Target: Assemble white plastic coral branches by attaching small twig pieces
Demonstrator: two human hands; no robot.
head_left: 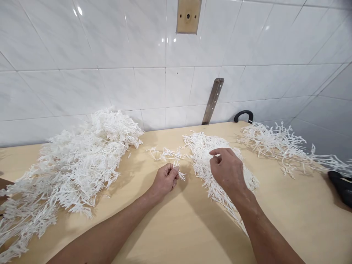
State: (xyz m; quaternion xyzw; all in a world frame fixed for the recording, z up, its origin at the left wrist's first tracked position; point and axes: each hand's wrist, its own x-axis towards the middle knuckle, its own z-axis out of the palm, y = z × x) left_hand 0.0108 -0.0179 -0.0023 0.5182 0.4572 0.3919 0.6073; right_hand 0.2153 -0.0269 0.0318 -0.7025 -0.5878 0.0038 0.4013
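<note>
Between thumb and fingers, my left hand point(165, 179) pinches a small white branched piece point(181, 176) near the middle of the table. My right hand point(227, 167) is over the central pile of white pieces point(203, 150), its index finger bent forward and apart from the thumb. Nothing shows between those fingers. Some loose white sprigs point(165, 154) lie just beyond my left hand, reaching toward the central pile. A large, tangled heap of white branched pieces point(88, 157) covers the left side.
More white branches point(275, 143) spread along the right edge of the wooden table point(170, 234). A metal strip point(213, 101) leans on the tiled wall behind. One black curved handle point(244, 113) is at the back edge, and a black object point(341, 187) sits far right.
</note>
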